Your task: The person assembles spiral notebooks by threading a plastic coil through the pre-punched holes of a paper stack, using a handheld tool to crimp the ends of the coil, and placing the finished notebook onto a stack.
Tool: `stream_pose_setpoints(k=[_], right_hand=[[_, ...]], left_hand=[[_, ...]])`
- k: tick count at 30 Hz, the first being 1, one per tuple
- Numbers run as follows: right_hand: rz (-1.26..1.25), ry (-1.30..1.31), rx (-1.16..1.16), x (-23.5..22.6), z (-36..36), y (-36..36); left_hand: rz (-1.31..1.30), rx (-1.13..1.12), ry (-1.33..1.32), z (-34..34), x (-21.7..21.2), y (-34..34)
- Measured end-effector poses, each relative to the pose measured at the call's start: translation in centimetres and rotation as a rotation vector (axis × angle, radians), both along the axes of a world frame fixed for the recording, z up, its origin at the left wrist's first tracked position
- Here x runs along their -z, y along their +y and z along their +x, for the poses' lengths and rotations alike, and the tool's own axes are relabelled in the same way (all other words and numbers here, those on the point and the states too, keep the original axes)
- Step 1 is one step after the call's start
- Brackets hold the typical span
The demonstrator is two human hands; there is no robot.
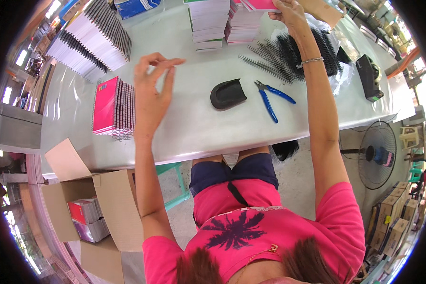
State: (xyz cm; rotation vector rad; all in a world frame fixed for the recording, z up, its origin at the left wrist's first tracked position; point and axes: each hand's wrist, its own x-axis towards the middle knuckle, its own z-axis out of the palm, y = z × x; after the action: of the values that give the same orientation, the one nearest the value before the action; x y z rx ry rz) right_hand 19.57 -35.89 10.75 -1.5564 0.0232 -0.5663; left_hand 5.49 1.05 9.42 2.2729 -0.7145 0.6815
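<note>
Across the table (pixel 184 128), right hand (pixel 293 18) pinches a pink cover (pixel 262 4) while the left hand (pixel 149 92) hangs empty, fingers parted; a hasty tug could topple the paper stack (pixel 244 27) beneath.

the upper edge cuts off the right hand (pixel 291 15), the pink cover (pixel 261 4) and the paper stack (pixel 208 23); we cannot confirm a grip. we cannot trace the black coils (pixel 284 51) behind the right forearm (pixel 321 94). the tabletop (pixel 189 123) hides part of the green stool (pixel 177 201). we find the left background (pixel 23 189) blurred.
</note>
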Motion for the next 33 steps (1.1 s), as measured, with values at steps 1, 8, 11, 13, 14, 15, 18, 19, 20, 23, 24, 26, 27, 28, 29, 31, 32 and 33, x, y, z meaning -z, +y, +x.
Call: stream_pose_setpoints(k=[1, 8, 11, 13, 14, 15, 18, 19, 20, 23, 24, 26, 27, 28, 29, 31, 32, 33], right_hand=[[0.016, -0.042, -0.017, 0.0, 0.4, -0.1], [-0.624, -0.039, 0.322, -1.7, 4.3, -0.8], [-0.796, -0.238, 0.529, -2.1, 3.5, 1.3], [-0.782, -0.225, 0.578, -2.9, 2.6, 2.0], [-0.774, -0.218, 0.606, -3.1, 1.9, 2.2], [-0.669, -0.309, 0.619, -3.5, 0.8, 1.7], [-0.434, -0.399, 0.540, -3.8, -4.7, 2.5], [-0.413, -0.315, 0.468, -4.5, -8.2, 3.4], [-0.442, -0.228, 0.440, -4.2, -10.7, 3.1], [-0.506, -0.207, 0.224, -3.1, -16.7, 5.0], [-0.630, -0.276, 0.082, -2.5, -17.9, 5.0], [-0.580, -0.149, -0.170, -2.0, -20.4, 6.9], [-0.582, -0.134, -0.237, -1.5, -21.1, 7.4], [-0.583, -0.119, -0.308, -0.8, -21.4, 7.5], [-0.589, -0.094, -0.336, -0.5, -21.4, 7.0], [-0.593, -0.057, -0.400, 0.0, -20.0, 5.2], [-0.698, -0.139, -0.255, 0.8, -18.4, 2.5], [-0.698, -0.150, -0.057, 1.1, -16.8, 0.2]], left_hand=[[-0.015, 0.037, 0.013, 0.1, 0.5, -0.9], [0.034, 0.216, 0.433, -2.4, 6.3, -7.2], [0.038, 0.180, 0.331, -1.1, 8.5, -7.4], [0.003, 0.178, 0.299, -0.7, 8.4, -8.0], [-0.025, 0.176, 0.317, -0.9, 8.4, -8.3], [-0.058, 0.188, 0.328, -0.9, 7.9, -8.9], [-0.096, 0.125, 0.189, -1.9, 6.1, -9.2], [-0.111, 0.091, 0.126, -2.5, 5.2, -8.8], [-0.133, 0.082, 0.059, -3.0, 3.9, -8.9], [-0.090, 0.040, -0.140, -4.3, 0.3, -9.1], [-0.060, 0.017, -0.211, -4.8, -0.6, -9.1], [0.149, -0.012, -0.125, -5.6, -1.3, -9.3], [0.256, -0.026, -0.088, -6.0, -1.5, -9.4], [0.249, 0.044, 0.048, -6.1, -1.3, -9.4], [0.243, 0.111, 0.186, -6.1, -0.9, -9.1], [0.236, 0.143, 0.299, -6.2, -0.4, -8.0], [0.230, 0.117, 0.278, -6.5, -0.1, -7.6], [0.224, 0.089, 0.265, -6.9, 0.3, -7.1]])
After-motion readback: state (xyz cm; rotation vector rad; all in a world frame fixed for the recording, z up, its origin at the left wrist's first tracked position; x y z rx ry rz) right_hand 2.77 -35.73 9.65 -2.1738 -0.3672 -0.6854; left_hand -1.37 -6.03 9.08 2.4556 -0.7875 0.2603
